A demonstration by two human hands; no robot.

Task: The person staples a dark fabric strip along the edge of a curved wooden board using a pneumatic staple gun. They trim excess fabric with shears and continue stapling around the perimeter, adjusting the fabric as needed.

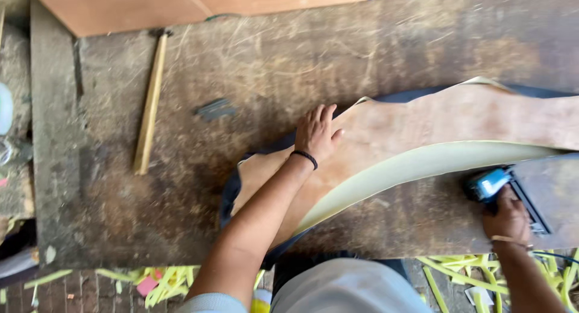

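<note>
overhead, from the head camera, the left hand [318,134] lies flat with fingers spread and palm down on a curved brown board [434,123], pressing on its left part; it grips nothing, the fingers lie open. a black band [304,158] circles that wrist. the brown board runs from the lower left toward the right edge of the view, wavy in outline, and it rests on a dark blue layer [232,189] whose rim shows along its left end and upper edge. a pale cream strip [416,165] follows the board's lower edge, curving from the middle down toward the person.

the right hand [511,216] is at the lower right, closed around a blue power tool [490,184] whose body sits on the worktop just below the cream strip; the tool's dark base [534,207] stretches toward the person beside the hand. a thin band sits on that wrist too.

the two hands are well apart, one on the board, one on the tool.

the worktop [271,60] is a scratched, worn brown surface. a hammer [151,102] with a wooden handle lies on its left part, well away from both hands, and a small dark grey piece [216,109] lies between the hammer and the board. an orange-brown panel [132,8] lies along the far edge. yellow-green offcuts [166,280] litter the floor beside the person.
</note>
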